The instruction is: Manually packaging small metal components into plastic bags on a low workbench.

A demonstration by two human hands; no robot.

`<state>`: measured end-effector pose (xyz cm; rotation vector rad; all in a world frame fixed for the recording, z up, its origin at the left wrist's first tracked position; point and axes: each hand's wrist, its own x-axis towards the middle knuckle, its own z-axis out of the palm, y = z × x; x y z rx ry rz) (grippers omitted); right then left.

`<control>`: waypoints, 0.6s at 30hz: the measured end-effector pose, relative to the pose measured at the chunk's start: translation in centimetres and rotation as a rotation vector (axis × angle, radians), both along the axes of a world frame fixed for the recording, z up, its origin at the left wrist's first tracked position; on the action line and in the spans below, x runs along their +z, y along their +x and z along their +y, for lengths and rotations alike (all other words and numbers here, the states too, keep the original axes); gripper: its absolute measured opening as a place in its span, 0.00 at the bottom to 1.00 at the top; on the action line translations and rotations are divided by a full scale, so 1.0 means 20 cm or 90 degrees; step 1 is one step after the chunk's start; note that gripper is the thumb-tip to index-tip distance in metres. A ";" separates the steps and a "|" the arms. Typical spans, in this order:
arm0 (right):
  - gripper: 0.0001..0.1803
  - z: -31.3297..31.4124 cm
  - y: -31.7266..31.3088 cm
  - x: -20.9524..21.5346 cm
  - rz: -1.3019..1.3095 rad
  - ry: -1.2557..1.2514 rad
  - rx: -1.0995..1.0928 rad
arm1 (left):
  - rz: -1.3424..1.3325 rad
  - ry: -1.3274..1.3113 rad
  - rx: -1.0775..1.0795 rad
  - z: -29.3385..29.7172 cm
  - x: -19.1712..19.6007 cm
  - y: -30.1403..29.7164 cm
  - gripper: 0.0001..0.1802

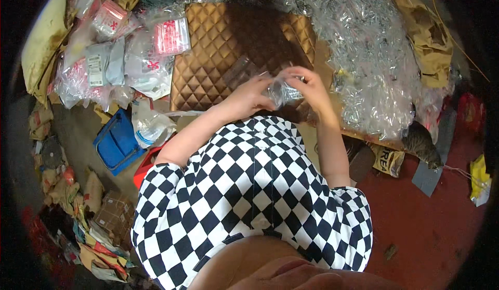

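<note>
My left hand [251, 96] and my right hand [311, 88] meet over the near part of a brown quilted mat [205, 50]. Between them is a crinkled clear plastic bag [280, 93] with shiny glints; its contents are too small to make out. The fingers of both hands are closed on it, the left from one side and the right from above. Just beyond my left hand, a flat clear packet [239, 69] lies on the mat, partly in shadow.
A big heap of clear glittering plastic packets [364, 56] covers the right side. To the left lie bags with red-printed pouches [171, 36]. A blue plastic stool [118, 142] stands below them. At the right table edge is a tabby cat [420, 143].
</note>
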<state>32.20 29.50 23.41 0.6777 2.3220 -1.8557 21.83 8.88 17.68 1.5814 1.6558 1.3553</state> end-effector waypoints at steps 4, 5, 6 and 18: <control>0.16 -0.11 0.07 0.05 -0.062 0.179 0.007 | -0.054 0.030 -0.006 0.00 -0.01 0.04 0.08; 0.16 -0.15 0.07 0.08 -0.067 0.364 0.021 | -0.059 0.030 -0.011 0.00 -0.02 0.05 0.08; 0.15 -0.16 0.08 0.07 -0.059 0.269 0.010 | -0.046 0.017 -0.006 0.01 -0.03 0.04 0.08; 0.14 -0.24 0.26 0.08 0.055 0.413 0.056 | 0.019 0.011 -0.082 0.07 0.10 0.03 0.10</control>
